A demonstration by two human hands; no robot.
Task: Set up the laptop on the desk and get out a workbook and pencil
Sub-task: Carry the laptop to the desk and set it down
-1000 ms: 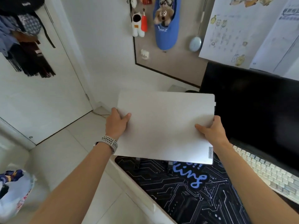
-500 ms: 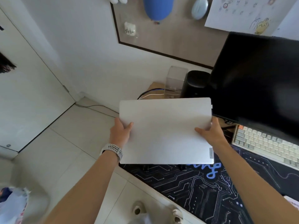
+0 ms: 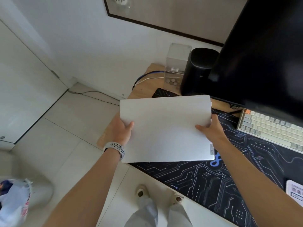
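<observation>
- Silver-white and closed, the laptop [image 3: 165, 128] is held flat over the left end of the desk [image 3: 152, 76], above the near-left part of the black circuit-print desk mat [image 3: 205, 181]; whether its underside touches the mat cannot be told
- Left hand [image 3: 122, 130] grips the left edge, thumb curled on the lid and the fingers hidden beneath; a pale watch [image 3: 115, 149] sits on that wrist
- Right hand [image 3: 211, 128] grips the right edge the same way, thumb on top, fingers underneath out of sight
- Risk, as I judge it: the laptop's left portion hangs past the desk's left edge over the floor, so setting it down here could leave it overhanging and let it tip off
- Its far edge lies near the black cylindrical speaker [image 3: 198, 71] and the clear box [image 3: 177, 63] with coins, and its far-right corner sits close under the dark monitor [image 3: 262, 51]; pushing it further back could knock these, and opening the lid there may strike the screen
- To the right, the pale keyboard [image 3: 268, 128] limits room for sliding sideways
- No workbook or pencil shows here
- Against the frames from a second and half a second ago, the view has tilted down: the toys and papers on the wall are out of sight, while the speaker, coin box and the person's feet now show
- Laptop sits lower and closer to the mat than before; both grips look unchanged
</observation>
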